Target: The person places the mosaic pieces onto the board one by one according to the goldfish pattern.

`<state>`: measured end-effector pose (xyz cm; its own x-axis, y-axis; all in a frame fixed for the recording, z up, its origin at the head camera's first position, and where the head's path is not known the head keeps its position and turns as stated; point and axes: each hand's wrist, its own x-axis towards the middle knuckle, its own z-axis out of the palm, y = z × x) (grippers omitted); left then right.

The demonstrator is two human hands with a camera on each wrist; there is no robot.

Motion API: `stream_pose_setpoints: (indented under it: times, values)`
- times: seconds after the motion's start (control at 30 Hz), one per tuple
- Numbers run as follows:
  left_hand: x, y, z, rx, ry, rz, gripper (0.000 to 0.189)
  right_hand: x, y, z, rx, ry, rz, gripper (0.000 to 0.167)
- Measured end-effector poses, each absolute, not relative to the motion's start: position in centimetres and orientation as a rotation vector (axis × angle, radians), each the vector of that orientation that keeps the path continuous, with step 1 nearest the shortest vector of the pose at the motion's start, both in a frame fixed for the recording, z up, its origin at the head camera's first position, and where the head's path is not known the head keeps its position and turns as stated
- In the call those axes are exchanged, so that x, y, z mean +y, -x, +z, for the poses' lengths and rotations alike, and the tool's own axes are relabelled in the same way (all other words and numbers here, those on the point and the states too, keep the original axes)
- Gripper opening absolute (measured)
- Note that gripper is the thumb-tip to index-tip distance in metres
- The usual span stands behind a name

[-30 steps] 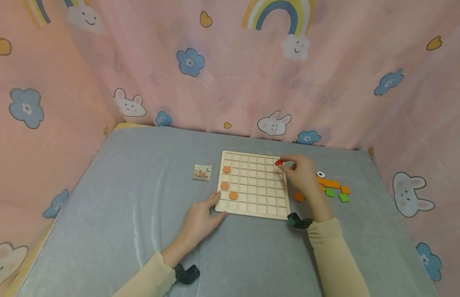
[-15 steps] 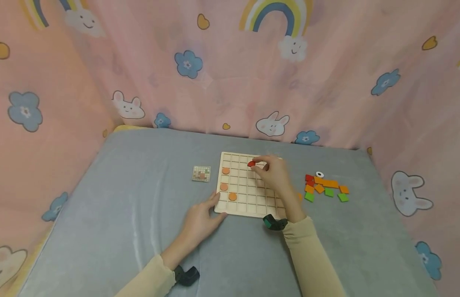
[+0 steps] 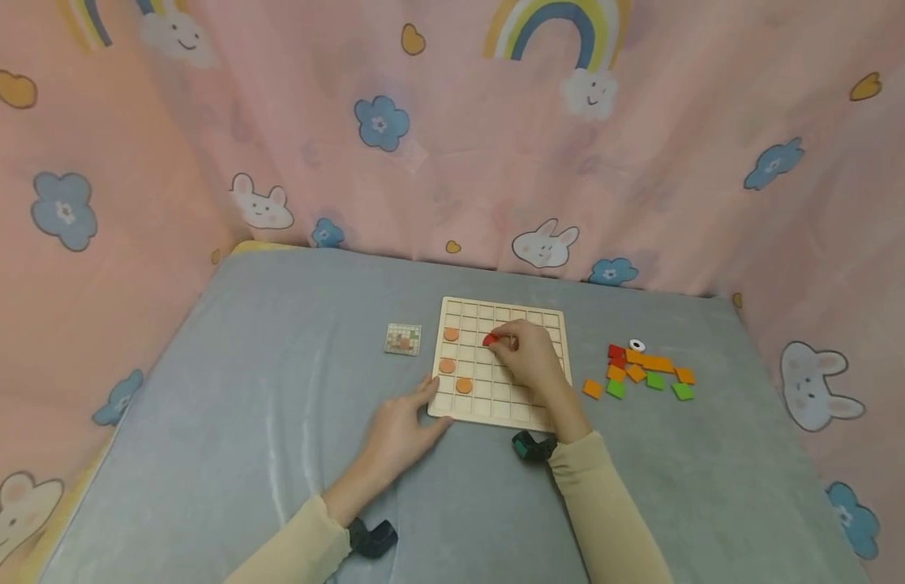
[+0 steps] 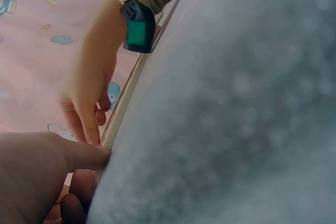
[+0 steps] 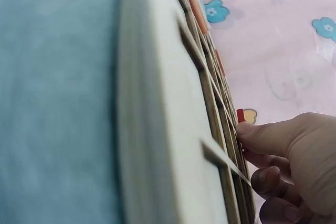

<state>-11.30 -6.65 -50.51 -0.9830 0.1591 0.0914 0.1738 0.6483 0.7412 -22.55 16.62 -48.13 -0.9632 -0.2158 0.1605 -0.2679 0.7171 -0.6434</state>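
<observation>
A square wooden grid board (image 3: 496,404) lies on the cloth-covered table, with several orange discs (image 3: 463,385) in cells near its left side. My left hand (image 3: 396,430) holds the board's front left corner, thumb at the front edge and fingers at the left edge. Over the middle of the board, my right hand (image 3: 534,357) pinches a small red piece (image 3: 490,340) between thumb and index finger. In the right wrist view only the end of the red piece (image 5: 240,115) shows past the thumb. Whether it touches the board I cannot tell.
To the right of the board lie several loose orange tiles (image 3: 658,364), green tiles (image 3: 654,380), red tiles (image 3: 616,351) and a white ring-like disc (image 3: 637,346). A small pattern card (image 3: 403,339) lies left of the board. A printed curtain (image 3: 452,162) hangs behind.
My right hand has carried the red piece from the board's back right corner leftward, then slightly nearer over the middle cells. My left hand has stayed at the corner.
</observation>
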Motion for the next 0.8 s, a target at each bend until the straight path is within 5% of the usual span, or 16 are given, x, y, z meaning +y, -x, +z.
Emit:
stream_pose_setpoints:
  times: [0.8]
  values:
    - [-6.6,11.3,-50.3,-2.846,0.273,-1.299,0.066,16.4,22.8,-49.4,-2.758,-0.438,1.087,0.028]
